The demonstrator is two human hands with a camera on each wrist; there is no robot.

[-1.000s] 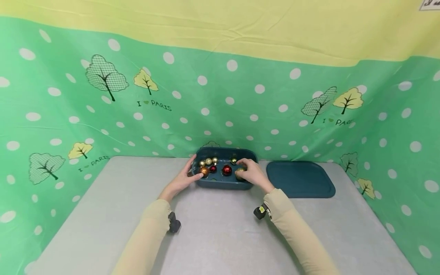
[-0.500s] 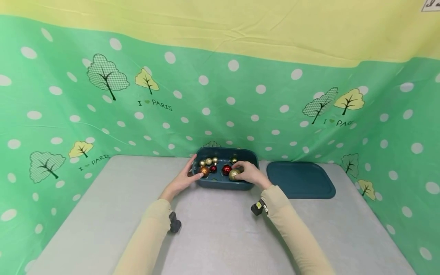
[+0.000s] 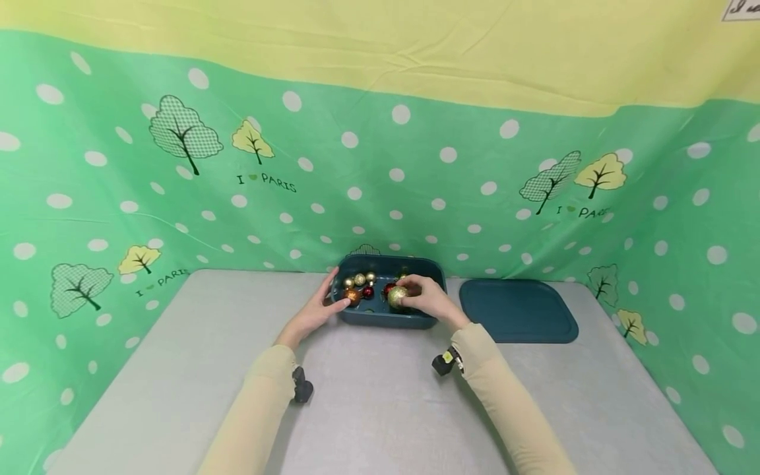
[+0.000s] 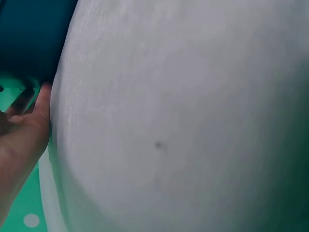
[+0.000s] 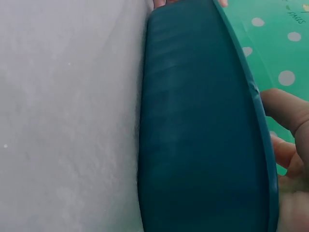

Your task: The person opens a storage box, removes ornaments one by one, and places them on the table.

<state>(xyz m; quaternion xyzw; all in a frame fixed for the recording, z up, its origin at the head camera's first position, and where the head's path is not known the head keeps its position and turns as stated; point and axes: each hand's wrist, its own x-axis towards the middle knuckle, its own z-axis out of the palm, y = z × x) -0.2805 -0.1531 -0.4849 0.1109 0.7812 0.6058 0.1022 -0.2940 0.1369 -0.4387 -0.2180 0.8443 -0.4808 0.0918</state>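
A deep blue plastic box (image 3: 384, 319) stands at the back of the table with several Christmas baubles in it. Inside it, my right hand (image 3: 433, 298) pinches a large glittery gold bauble (image 3: 396, 297) between thumb and fingers. That bauble partly covers a red bauble (image 3: 388, 288). My left hand (image 3: 310, 315) rests against the box's left end, fingers fairly straight along the side and thumb at the front corner beside an orange bauble (image 3: 353, 297). In the right wrist view the box's front wall (image 5: 203, 116) hides the bauble and part of the right hand.
Small gold baubles (image 3: 359, 280) and a small red bauble (image 3: 368, 292) lie in the box's left half. Flat on the table, right of the box, is a blue lid (image 3: 519, 310). A green dotted cloth (image 3: 415, 191) hangs close behind the box.
My right hand has moved left inside the box with the large gold bauble, which now overlaps the red one. The left hand has stayed at the box's left end.
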